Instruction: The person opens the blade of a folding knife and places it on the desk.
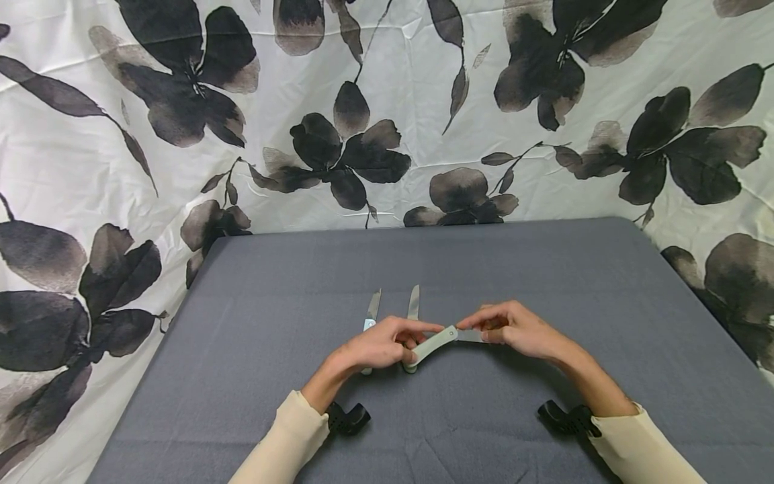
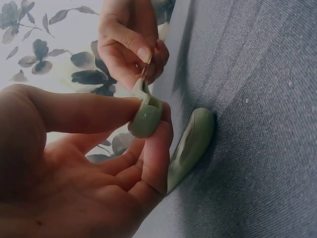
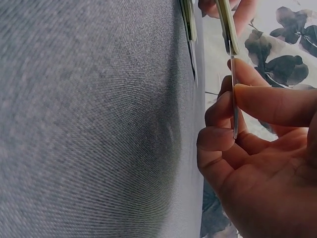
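Observation:
A folding knife (image 1: 435, 343) with a pale green handle is held between the two hands over the table, partly unfolded at its pivot. My left hand (image 1: 382, 344) pinches the handle near its end between thumb and fingers. The blade (image 3: 234, 106) is gripped flat between the thumb and fingers of my right hand (image 1: 523, 329). Beneath the left hand lies a second pale green folding knife (image 2: 195, 139), its blade pointing to the far side. Left of it lies another unfolded knife (image 1: 373, 308) with a light blue handle, partly hidden by the left hand.
A grey cloth covers the table (image 1: 272, 403). Behind and beside it hangs a white curtain (image 1: 423, 134) with dark flowers. Black wrist-worn devices (image 1: 349, 419) sit at both wrists, beside cream sleeves (image 1: 284, 437).

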`<state>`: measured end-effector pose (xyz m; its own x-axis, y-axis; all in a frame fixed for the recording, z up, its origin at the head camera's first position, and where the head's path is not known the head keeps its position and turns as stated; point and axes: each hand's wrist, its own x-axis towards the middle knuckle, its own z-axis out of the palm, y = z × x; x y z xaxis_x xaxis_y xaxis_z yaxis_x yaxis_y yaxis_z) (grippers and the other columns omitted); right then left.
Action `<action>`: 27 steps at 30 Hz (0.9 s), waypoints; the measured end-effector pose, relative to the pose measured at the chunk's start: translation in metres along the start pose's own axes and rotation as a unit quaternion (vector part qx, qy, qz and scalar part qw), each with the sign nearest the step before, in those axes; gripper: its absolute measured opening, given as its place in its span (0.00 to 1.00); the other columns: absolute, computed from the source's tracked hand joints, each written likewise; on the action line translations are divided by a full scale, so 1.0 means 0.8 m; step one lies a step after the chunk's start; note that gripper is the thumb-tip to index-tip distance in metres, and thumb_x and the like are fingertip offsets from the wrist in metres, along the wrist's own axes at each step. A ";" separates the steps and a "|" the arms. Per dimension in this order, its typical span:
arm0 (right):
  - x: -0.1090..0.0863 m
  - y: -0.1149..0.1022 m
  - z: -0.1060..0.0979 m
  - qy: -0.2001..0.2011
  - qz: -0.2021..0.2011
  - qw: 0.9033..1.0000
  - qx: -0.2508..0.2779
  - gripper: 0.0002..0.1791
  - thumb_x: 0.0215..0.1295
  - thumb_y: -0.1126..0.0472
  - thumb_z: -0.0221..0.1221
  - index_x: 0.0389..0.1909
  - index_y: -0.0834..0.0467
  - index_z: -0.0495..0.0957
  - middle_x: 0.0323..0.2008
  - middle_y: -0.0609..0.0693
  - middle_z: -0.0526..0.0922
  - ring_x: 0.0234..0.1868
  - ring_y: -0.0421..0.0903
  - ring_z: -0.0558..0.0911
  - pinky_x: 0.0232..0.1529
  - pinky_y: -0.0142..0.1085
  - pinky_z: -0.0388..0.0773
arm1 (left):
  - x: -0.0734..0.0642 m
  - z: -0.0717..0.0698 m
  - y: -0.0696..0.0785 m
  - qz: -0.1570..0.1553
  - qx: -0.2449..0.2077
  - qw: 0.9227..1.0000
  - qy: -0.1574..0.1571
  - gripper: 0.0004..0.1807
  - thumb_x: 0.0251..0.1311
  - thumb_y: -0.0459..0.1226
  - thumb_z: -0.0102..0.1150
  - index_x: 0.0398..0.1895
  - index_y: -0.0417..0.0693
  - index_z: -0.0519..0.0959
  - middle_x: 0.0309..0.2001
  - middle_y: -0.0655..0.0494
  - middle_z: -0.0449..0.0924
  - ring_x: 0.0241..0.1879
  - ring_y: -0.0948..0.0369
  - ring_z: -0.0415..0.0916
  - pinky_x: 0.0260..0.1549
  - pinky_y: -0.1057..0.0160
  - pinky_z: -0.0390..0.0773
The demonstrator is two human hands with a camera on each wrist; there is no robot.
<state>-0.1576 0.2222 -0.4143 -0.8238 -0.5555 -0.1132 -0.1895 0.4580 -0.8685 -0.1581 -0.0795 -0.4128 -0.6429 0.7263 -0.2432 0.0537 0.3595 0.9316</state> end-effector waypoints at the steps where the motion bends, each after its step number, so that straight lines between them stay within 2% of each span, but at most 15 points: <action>1: 0.000 0.000 0.000 -0.002 0.000 1.000 0.000 0.19 0.69 0.71 0.59 0.57 0.55 0.87 0.56 0.59 0.86 0.43 0.43 0.79 0.39 0.34 0.77 | 0.000 0.000 0.000 -0.001 0.000 1.000 -0.002 0.39 0.57 0.22 0.53 0.74 0.54 0.74 0.52 0.40 0.86 0.37 0.60 0.81 0.34 0.67 0.72; 6: 0.000 -0.001 -0.001 -0.012 0.002 1.000 0.000 0.19 0.70 0.71 0.59 0.57 0.55 0.86 0.56 0.59 0.86 0.49 0.47 0.82 0.43 0.34 0.79 | -0.001 0.000 0.000 -0.002 0.003 1.000 -0.008 0.39 0.57 0.21 0.53 0.74 0.53 0.74 0.52 0.39 0.85 0.37 0.60 0.80 0.33 0.67 0.71; 12: 0.000 -0.001 -0.001 -0.025 0.006 1.000 0.000 0.20 0.70 0.70 0.58 0.58 0.54 0.86 0.56 0.58 0.86 0.52 0.46 0.83 0.47 0.34 0.80 | -0.001 -0.002 0.001 0.000 0.019 1.000 -0.018 0.40 0.56 0.20 0.52 0.74 0.53 0.74 0.49 0.39 0.85 0.33 0.63 0.76 0.31 0.67 0.68; 21: 0.001 0.001 -0.001 -0.045 0.000 0.999 0.009 0.20 0.69 0.72 0.57 0.57 0.55 0.86 0.54 0.58 0.86 0.52 0.49 0.82 0.49 0.33 0.79 | -0.001 -0.006 -0.001 -0.003 0.029 0.999 -0.042 0.39 0.56 0.20 0.52 0.74 0.51 0.74 0.56 0.42 0.84 0.38 0.62 0.77 0.34 0.67 0.71; 27: 0.001 0.003 -0.001 -0.056 -0.006 0.998 0.014 0.21 0.69 0.73 0.56 0.57 0.55 0.87 0.53 0.58 0.86 0.49 0.49 0.82 0.48 0.32 0.78 | 0.000 -0.006 -0.001 0.001 0.036 0.998 -0.053 0.39 0.54 0.19 0.51 0.72 0.49 0.76 0.55 0.43 0.83 0.38 0.64 0.76 0.33 0.67 0.70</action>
<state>-0.1592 0.2232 -0.4160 -0.7567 -0.6353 -0.1542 -0.1824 0.4317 -0.8834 -0.1622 -0.0826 -0.4121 -0.5593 0.7830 -0.2723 0.1115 0.3965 0.9112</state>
